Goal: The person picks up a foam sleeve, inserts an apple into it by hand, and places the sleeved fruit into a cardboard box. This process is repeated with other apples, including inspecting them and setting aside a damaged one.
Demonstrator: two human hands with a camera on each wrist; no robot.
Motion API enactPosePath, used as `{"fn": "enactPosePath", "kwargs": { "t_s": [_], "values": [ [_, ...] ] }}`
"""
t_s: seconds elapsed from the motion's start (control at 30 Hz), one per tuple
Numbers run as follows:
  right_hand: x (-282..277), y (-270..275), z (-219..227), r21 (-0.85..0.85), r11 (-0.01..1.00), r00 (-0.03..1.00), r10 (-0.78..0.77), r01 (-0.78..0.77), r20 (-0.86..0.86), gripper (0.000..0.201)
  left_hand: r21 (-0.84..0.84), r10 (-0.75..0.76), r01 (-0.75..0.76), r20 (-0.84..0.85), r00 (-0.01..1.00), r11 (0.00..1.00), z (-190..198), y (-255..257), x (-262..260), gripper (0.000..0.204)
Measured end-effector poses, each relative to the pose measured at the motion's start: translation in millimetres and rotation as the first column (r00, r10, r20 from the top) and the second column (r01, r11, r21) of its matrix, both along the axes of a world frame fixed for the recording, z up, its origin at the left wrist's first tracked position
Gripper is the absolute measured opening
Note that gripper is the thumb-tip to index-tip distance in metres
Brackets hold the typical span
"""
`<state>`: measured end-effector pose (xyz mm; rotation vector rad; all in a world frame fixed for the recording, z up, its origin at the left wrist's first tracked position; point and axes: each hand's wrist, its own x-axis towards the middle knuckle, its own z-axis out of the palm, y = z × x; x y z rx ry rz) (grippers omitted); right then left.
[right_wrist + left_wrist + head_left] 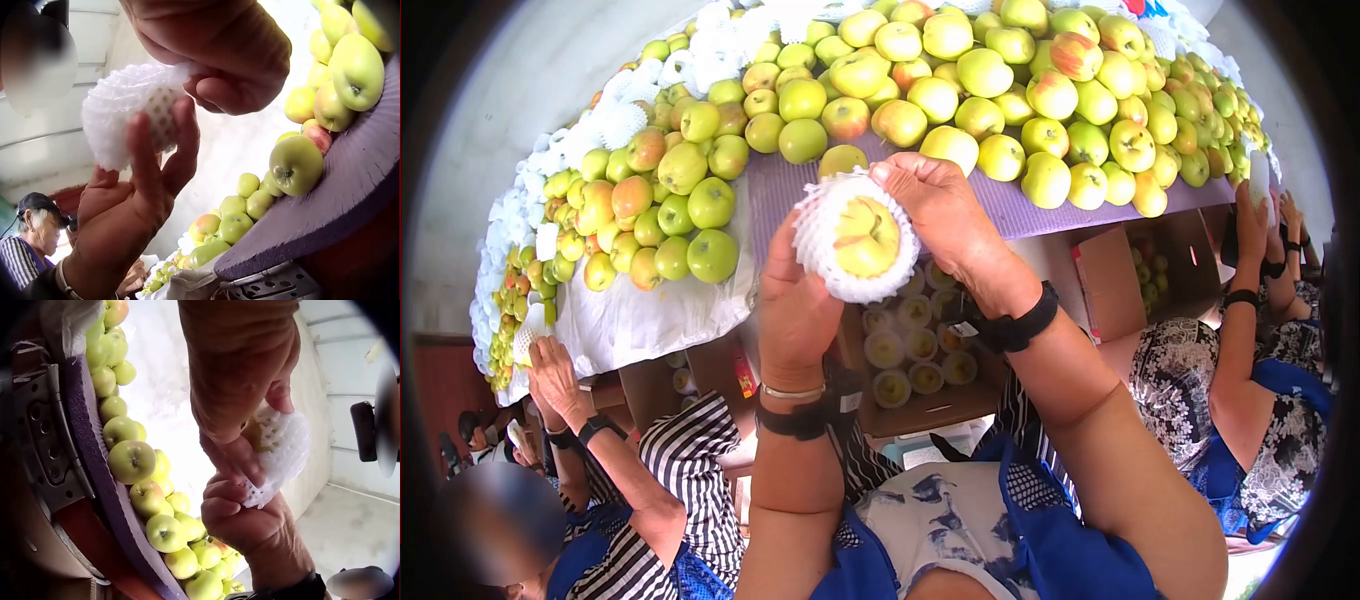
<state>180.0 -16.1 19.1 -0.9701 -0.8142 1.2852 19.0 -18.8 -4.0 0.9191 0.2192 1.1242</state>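
A yellow-green apple (866, 240) sits inside a white foam net sleeve (815, 225), its face showing through the sleeve's opening in the head view. My left hand (793, 300) holds the wrapped apple from the left and below, fingers around the netting. With thumb and fingers, my right hand (935, 205) pinches the upper edge of the sleeve. In the right wrist view the left hand (128, 200) cups the foam net (119, 106) from beneath, while the right hand (215, 53) grips its gathered end.
Heaped apples (980, 75) cover the table ahead, which has a purple ridged edge (785, 200). More foam nets (620, 115) lie at the left and back. Below stands a cardboard box (935, 408) of wrapped apples. People work on both sides, one in a striped garment (700, 440).
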Motion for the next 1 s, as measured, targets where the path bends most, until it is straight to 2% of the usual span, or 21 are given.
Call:
{"fn": "enactPosePath", "kwargs": {
  "t_s": [0.13, 0.2, 0.27, 0.37, 0.43, 0.47, 0.57, 0.6, 0.7, 0.73, 0.83, 0.87, 0.93, 1.0],
  "values": [
    [-2, 3, -8, 0.044, 0.997, 0.995, -0.059, 0.056, 0.086, 0.022, -0.103, 0.063, -0.053, 0.096, 0.993, 0.993, 3, -1, 7, 0.057],
    [-3, 3, -11, 0.073, 0.991, 0.976, -0.122, 0.110, 0.182, 0.021, -0.142, 0.011, 0.012, 0.161, 0.987, 0.990, 0, 2, 8, 0.056],
    [-5, 1, -12, 0.109, 0.981, 0.924, -0.189, 0.161, 0.334, 0.019, -0.182, -0.015, 0.053, 0.203, 0.979, 0.982, -2, 3, 9, 0.056],
    [-11, 0, -17, 0.209, 0.951, 0.846, -0.301, 0.229, 0.440, 0.017, -0.267, -0.036, 0.111, 0.270, 0.962, 0.957, -4, 5, 8, 0.055],
    [-11, -2, -20, 0.277, 0.940, 0.751, -0.329, 0.201, 0.573, 0.016, -0.345, -0.062, 0.199, 0.369, 0.927, 0.917, -5, 9, 4, 0.053],
    [-10, -2, -21, 0.308, 0.934, 0.695, -0.343, 0.181, 0.631, 0.016, -0.322, -0.075, 0.208, 0.379, 0.922, 0.924, -5, 11, 1, 0.052],
    [-2, -4, -12, 0.125, 0.971, 0.843, -0.239, 0.204, 0.482, 0.013, -0.277, -0.079, 0.199, 0.389, 0.918, 0.940, -3, 14, -4, 0.051],
    [1, -6, -3, 0.064, 0.981, 0.932, -0.192, 0.181, 0.308, 0.009, -0.280, -0.060, 0.176, 0.379, 0.923, 0.944, 0, 14, -4, 0.051],
    [-5, -14, 1, 0.423, 0.886, 0.844, -0.369, 0.192, 0.390, 0.004, -0.270, 0.012, 0.080, 0.323, 0.946, 0.960, 5, 12, 1, 0.052],
    [-9, -17, -3, 0.438, 0.889, 0.875, -0.311, 0.131, 0.370, 0.012, -0.262, 0.038, 0.044, 0.299, 0.953, 0.964, 6, 11, 4, 0.052],
    [-17, -18, -8, 0.578, 0.816, 0.707, -0.396, -0.022, 0.586, 0.015, -0.251, 0.058, 0.027, 0.321, 0.945, 0.968, 0, 11, 7, 0.051],
    [-16, -16, -13, 0.589, 0.805, 0.704, -0.382, -0.065, 0.599, 0.020, -0.275, 0.047, 0.052, 0.341, 0.939, 0.960, -1, 13, 6, 0.050],
    [-12, -17, -10, 0.488, 0.873, 0.786, -0.303, 0.003, 0.538, 0.020, -0.322, 0.029, 0.103, 0.381, 0.924, 0.941, -2, 17, 1, 0.049],
    [-7, -16, -7, 0.329, 0.943, 0.890, -0.191, 0.049, 0.414, 0.021, -0.332, 0.023, 0.089, 0.317, 0.948, 0.939, 1, 16, 0, 0.047]
  ]
}}
